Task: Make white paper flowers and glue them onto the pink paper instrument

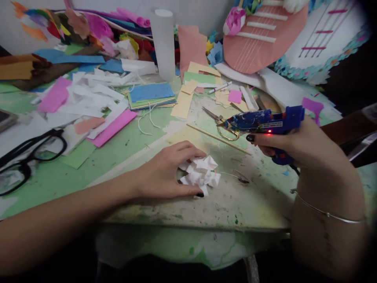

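My left hand [169, 173] is curled round a white paper flower [202, 173] that rests on the table near its front edge. The thumb lies along the flower's near side and the fingers along its far side. In my right hand [290, 141], a blue hot glue gun [265, 120] is held above the table with its nozzle pointing left and a small red light lit. Behind the nozzle lie scissors [219, 120] with gold handles, partly hidden by the gun. A thin wooden stick [218, 138] lies between the scissors and the flower.
Black eyeglasses [32, 157] and white paper scraps [88, 92] cover the left side. A stack of coloured paper [151, 94] lies mid-table, with a white paper cylinder [165, 45] standing behind it. A pink guitar-shaped cutout [262, 43] leans at the back right.
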A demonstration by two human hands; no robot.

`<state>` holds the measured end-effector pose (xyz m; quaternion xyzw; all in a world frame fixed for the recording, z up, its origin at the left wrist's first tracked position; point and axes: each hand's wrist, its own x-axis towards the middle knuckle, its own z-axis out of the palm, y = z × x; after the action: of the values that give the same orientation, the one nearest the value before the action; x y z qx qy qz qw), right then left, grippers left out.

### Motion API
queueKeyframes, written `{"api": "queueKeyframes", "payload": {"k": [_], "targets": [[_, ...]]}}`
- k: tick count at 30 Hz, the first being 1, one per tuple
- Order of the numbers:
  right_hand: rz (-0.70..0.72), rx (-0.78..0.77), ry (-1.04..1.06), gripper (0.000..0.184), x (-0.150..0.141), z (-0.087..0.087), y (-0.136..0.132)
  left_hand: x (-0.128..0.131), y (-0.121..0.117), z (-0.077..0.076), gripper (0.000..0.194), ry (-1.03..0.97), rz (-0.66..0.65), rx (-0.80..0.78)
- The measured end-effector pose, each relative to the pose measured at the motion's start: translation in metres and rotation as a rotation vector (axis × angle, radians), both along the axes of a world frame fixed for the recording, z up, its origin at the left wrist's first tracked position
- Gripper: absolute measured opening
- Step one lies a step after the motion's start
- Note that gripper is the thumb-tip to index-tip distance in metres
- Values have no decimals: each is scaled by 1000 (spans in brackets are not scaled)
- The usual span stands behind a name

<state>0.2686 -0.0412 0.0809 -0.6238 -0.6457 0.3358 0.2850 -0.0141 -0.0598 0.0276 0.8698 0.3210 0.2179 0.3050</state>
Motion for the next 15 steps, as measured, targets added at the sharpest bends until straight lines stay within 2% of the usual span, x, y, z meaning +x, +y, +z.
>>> {"api": "queueKeyframes", "payload": {"k": [6, 11, 15], "targets": [[-9, -50, 63, 32, -4, 5, -4, -1, 4, 0, 44, -40, 49, -20], [-6, -61, 41, 32, -3, 4, -5, -2, 6, 4, 45, -44, 49, -33], [31, -68, 116, 28, -2, 5, -7, -2, 9, 5, 28, -32, 106, -145]]}}
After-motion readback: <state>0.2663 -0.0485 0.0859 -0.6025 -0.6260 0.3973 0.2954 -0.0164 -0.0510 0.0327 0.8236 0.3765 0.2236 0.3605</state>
